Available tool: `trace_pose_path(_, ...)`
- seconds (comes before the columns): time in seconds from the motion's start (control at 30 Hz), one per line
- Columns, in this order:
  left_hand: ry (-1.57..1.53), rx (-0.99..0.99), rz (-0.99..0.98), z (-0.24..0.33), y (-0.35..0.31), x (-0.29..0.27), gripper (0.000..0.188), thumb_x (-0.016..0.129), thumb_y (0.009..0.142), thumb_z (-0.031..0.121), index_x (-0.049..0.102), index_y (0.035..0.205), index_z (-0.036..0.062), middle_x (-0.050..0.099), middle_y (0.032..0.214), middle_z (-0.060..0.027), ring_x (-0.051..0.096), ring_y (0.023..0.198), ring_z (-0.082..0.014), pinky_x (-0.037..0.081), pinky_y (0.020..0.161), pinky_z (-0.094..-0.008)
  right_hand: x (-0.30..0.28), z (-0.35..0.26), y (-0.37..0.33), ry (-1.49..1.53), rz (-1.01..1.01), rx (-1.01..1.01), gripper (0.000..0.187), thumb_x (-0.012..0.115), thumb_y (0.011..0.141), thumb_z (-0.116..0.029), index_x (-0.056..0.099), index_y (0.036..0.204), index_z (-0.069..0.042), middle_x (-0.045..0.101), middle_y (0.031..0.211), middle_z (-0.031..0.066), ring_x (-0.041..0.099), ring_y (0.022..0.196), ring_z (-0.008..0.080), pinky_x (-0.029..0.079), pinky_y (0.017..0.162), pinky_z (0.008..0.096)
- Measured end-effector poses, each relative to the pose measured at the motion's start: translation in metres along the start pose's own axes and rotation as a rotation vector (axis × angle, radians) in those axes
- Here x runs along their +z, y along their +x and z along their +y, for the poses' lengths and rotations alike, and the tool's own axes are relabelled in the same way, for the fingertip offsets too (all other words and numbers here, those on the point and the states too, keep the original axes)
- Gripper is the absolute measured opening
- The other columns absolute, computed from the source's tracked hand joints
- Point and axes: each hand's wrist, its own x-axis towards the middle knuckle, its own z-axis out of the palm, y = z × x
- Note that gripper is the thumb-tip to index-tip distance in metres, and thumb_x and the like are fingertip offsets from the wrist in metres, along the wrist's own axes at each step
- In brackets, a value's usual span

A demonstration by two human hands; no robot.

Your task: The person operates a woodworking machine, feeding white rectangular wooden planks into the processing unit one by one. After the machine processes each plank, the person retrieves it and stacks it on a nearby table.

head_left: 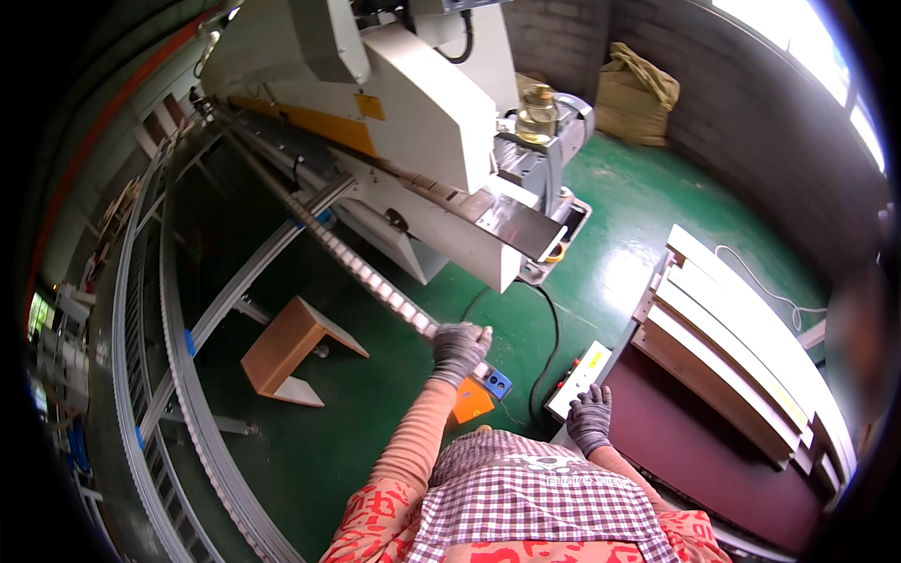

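My left hand (460,352), in a grey striped glove, is closed around the near end of a long roller rail (375,283) with white rollers. A blue end piece (497,382) juts out just beyond that hand, above an orange plate (471,402). My right hand (589,418), gloved the same way, lies with its fingers stretched out at the left edge of a dark red tabletop (723,460). Right beside it is a white control box (577,378) with red buttons. Whether the right palm presses on the edge is hidden.
A long white machine (422,113) with a metal outfeed plate (521,225) stands ahead. White and brown panels (732,338) are stacked on the table at right. A brown board piece (291,347) sits on the green floor, near curved conveyor rails (178,375). A black cable (554,328) crosses the floor.
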Motion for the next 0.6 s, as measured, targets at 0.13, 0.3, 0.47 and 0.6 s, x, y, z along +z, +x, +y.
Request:
trace_pose_path(0.13, -0.011, -0.008, -0.028, 0.005, 0.003, -0.004, 0.04, 0.055, 0.09, 0.038, 0.068, 0.069, 0.0066, 0.066, 0.073, -0.015, 0.063, 0.071, -0.036, 0.049, 0.072, -0.0471, -0.003, 0.0, -0.001, -0.005, -0.026, 0.021, 0.022, 0.059, 0.079, -0.025, 0.071, 0.095, -0.015, 0.066, 0.118, 0.0066, 0.042, 0.133, 0.0337, 0.015, 0.117, 0.0575)
trace_pose_path(0.3, -0.031, -0.004, 0.001, 0.002, 0.001, 0.002, 0.041, 0.055, 0.091, 0.038, 0.066, 0.066, 0.0074, 0.066, 0.072, -0.0144, 0.063, 0.071, -0.0358, 0.048, 0.071, -0.0482, 0.002, 0.0, -0.003, 0.011, -0.02, 0.031, 0.022, 0.062, 0.076, -0.025, 0.072, 0.094, -0.016, 0.065, 0.114, 0.0054, 0.041, 0.131, 0.0343, 0.015, 0.116, 0.0575)
trace_pose_path(0.47, 0.004, -0.016, -0.02, 0.004, 0.001, 0.0, 0.044, 0.053, 0.092, 0.041, 0.066, 0.067, 0.0085, 0.066, 0.072, -0.0153, 0.063, 0.071, -0.0362, 0.049, 0.072, -0.048, 0.01, 0.001, -0.004, 0.036, 0.007, 0.032, 0.021, 0.063, 0.078, -0.025, 0.071, 0.093, -0.013, 0.064, 0.114, 0.0068, 0.04, 0.132, 0.0331, 0.015, 0.116, 0.0569)
trace_pose_path(0.6, 0.007, -0.044, -0.06, 0.003, 0.001, 0.0, 0.044, 0.052, 0.093, 0.041, 0.067, 0.068, 0.0088, 0.066, 0.073, -0.0149, 0.064, 0.072, -0.0357, 0.05, 0.072, -0.0473, 0.01, 0.0, -0.003, 0.05, -0.009, 0.041, 0.022, 0.062, 0.078, -0.025, 0.071, 0.094, -0.012, 0.065, 0.116, 0.0075, 0.041, 0.132, 0.034, 0.015, 0.117, 0.0572)
